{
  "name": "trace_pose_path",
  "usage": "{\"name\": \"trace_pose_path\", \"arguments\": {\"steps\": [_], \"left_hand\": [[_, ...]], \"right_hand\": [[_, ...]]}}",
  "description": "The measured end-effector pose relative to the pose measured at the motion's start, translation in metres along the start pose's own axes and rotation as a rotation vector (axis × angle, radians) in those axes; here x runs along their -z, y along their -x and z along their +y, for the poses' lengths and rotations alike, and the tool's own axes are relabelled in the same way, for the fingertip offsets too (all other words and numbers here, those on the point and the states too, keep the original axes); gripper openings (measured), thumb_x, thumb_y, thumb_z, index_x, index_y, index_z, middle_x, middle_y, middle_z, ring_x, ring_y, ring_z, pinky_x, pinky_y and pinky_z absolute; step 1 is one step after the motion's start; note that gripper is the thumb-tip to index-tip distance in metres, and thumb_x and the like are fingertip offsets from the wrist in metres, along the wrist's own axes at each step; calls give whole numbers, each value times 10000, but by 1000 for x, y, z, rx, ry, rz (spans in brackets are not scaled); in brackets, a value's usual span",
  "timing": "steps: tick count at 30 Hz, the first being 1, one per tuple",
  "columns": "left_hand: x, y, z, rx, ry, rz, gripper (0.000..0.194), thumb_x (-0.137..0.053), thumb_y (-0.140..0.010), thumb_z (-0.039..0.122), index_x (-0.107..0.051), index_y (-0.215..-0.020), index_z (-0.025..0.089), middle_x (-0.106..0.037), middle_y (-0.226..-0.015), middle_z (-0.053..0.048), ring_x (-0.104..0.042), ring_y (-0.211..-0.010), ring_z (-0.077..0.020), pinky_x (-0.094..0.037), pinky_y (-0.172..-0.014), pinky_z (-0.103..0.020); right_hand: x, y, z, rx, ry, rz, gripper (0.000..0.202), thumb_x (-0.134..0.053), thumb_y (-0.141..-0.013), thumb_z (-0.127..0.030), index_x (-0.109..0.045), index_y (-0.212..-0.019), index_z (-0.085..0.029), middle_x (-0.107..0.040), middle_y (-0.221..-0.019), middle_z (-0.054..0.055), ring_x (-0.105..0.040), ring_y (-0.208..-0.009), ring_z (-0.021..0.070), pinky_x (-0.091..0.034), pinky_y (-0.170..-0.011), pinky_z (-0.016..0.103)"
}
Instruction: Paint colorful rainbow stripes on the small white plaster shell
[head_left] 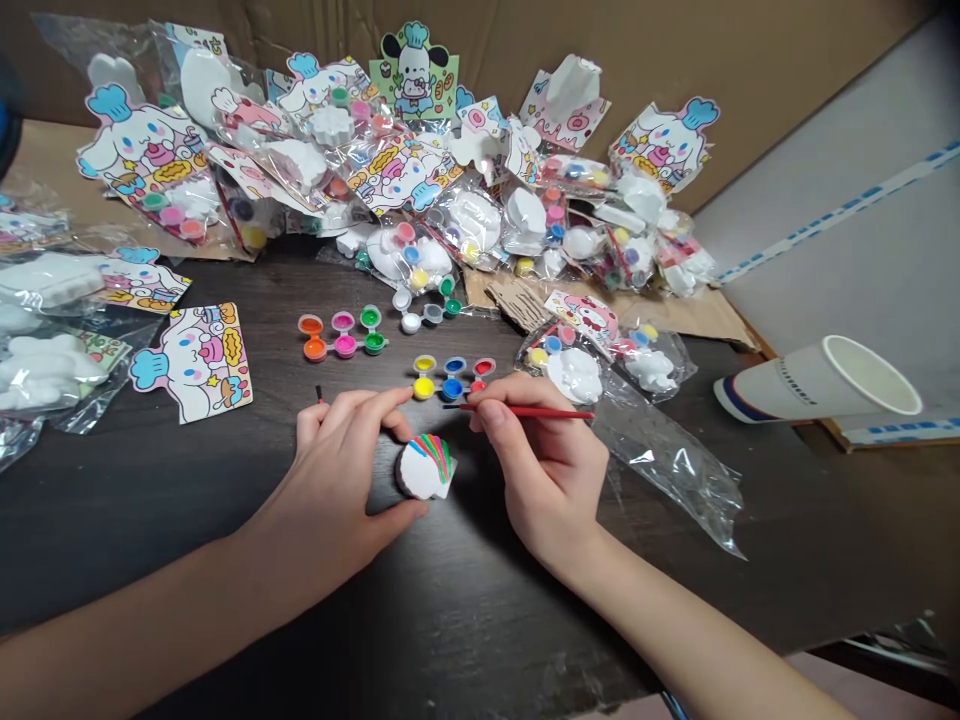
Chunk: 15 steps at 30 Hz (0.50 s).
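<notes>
A white shell-shaped piece lies on the dark table, with blue, green, red, pink and orange stripes on its upper right part. My left hand holds it between thumb and fingers, and a second brush with a dark tip sticks up by that hand's fingers. In my right hand is a red paintbrush, gripped between thumb and fingers. Its dark tip points left, just below the open blue paint pot. Beside that pot are a yellow pot and a red one, partly hidden by my right hand.
Orange, pink and green pots stand behind my left hand, with white, grey and green pots farther back. Bagged craft kits pile along the back. A paper cup is at right, near a plastic wrapper; a printed card lies left.
</notes>
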<state>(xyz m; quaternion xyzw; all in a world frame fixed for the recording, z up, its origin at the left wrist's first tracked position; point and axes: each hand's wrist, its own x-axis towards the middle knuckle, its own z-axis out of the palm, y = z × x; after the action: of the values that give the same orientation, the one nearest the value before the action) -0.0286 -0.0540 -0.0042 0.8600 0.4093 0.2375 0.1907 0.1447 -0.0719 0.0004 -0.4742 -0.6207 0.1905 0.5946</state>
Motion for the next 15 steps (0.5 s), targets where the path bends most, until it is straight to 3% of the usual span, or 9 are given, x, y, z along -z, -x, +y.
{"name": "trace_pose_path", "arguments": {"steps": [3,8,15], "left_hand": [[3,1,2,-3,20,-13,693,-655,-696,179,-305,-1288,259,-585,-1107,-13,-499,-1110,-226,-297,-937,-375],[6,2,6,-7,48,-28,604,-551,-736,129,-308,-1278,233,-592,-1133,-18,-485,-1135,-216,-249,-980,-392],[1,0,4,-14,-19,8,707,-712,-653,176,-339,-1252,217,-597,-1010,2,-512,-1069,-211,-284,-924,-348]], "right_hand": [[0,2,-3,-26,-32,-43,128,-513,-886,-117,-605,-862,-203,-623,-758,-15,-571,-680,91,-466,-636,235],[-1,5,-7,-198,-2,-27,114,-485,-911,-178,-561,-828,-195,-558,-660,-31,-534,-586,83,-432,-551,220],[-5,6,-9,-287,-107,-51,106,-483,-916,-199,-543,-829,-202,-585,-687,-32,-613,-601,84,-485,-563,207]]}}
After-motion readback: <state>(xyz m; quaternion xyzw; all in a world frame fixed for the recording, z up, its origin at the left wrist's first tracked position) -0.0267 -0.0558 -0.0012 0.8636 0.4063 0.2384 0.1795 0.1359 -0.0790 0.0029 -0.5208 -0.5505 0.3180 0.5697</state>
